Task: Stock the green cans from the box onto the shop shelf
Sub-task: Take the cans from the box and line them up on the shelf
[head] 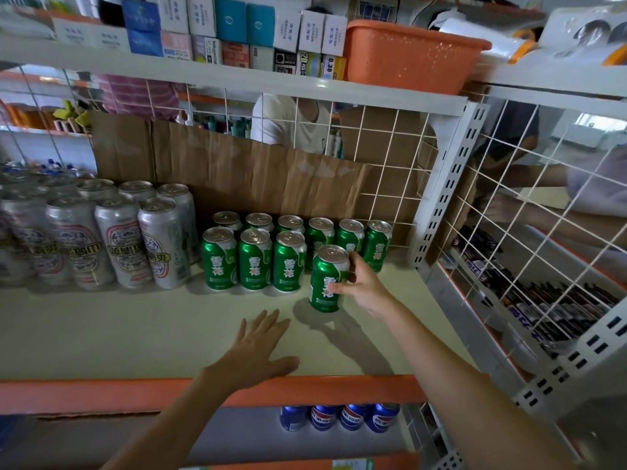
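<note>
Right hand (pixel 363 286) grasps a green can (pixel 328 281) round its side, fingers curled, just in front of the right end of two rows of green cans (pixel 254 259) on a pale shelf (pixel 135 327). Left hand (pixel 261 351) lies flat on the shelf in front of those rows, fingers straight and released. Tall silver cans (pixel 118 239) stand left of the rows.

Our left hand (pixel 261 351) lies flat, fingers straight; our right hand (pixel 361 284), arm outstretched, grips a can (pixel 325 266), thumb apparently in front.
</note>
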`<action>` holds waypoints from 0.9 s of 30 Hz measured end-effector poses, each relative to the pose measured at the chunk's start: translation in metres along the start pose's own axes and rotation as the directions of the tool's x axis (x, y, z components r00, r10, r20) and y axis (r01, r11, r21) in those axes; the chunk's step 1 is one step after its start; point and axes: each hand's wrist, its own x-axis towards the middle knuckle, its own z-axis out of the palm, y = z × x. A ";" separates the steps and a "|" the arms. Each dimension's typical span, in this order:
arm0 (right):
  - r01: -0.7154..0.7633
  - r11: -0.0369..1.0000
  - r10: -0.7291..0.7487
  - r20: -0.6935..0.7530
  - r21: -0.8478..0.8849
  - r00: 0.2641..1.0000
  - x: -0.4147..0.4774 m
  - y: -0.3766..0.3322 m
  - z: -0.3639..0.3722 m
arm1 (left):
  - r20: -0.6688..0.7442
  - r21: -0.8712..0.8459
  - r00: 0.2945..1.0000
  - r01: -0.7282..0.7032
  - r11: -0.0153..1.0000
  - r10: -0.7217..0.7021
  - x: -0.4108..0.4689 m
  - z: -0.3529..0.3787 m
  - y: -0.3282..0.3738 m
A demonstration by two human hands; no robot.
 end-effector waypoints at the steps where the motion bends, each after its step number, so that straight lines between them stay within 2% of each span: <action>1: -0.005 1.000 0.005 -0.014 -0.009 1.000 0.004 0.004 0.002 | 0.014 0.011 1.000 -0.004 1.000 0.004 -0.001 0.001 0.000; 12: -0.036 0.999 0.035 -0.052 -0.027 0.998 0.036 0.007 0.006 | 0.012 0.051 1.000 -0.002 0.999 0.001 0.002 0.004 -0.003; 27: -0.018 0.982 0.002 -0.085 -0.190 0.996 0.052 0.006 0.006 | 0.001 0.026 1.000 -0.011 1.000 0.011 0.000 0.002 -0.003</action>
